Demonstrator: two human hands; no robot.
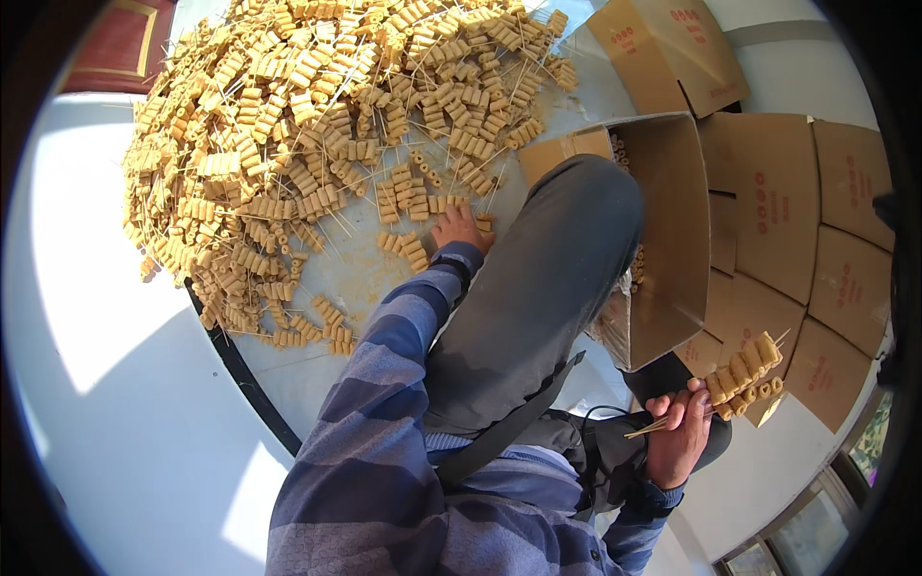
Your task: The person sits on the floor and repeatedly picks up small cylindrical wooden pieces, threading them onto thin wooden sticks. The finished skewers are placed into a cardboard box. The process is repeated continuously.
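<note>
My right hand [679, 432] is closed around the thin sticks of a small bunch of skewers [743, 372], each threaded with golden-brown rolled tubes. My left hand [459, 228] reaches down to the near edge of a large heap of such skewers [279, 125]. Its fingers are a little apart, and the fingertips touch a skewer [445, 204] lying on the pale sheet. A few loose skewers [403, 250] lie just left of that hand. Beside my raised knee stands an open cardboard box [672, 240] with a plastic liner; skewers show inside, partly hidden by the leg.
Stacked cardboard cartons [768, 211] stand to the right, and another carton [669, 53] is at the back right. The pale sheet [360, 274] under the heap has crumbs on it and a dark edge [245, 370] at the left. A dark red panel [110, 48] shows at far left.
</note>
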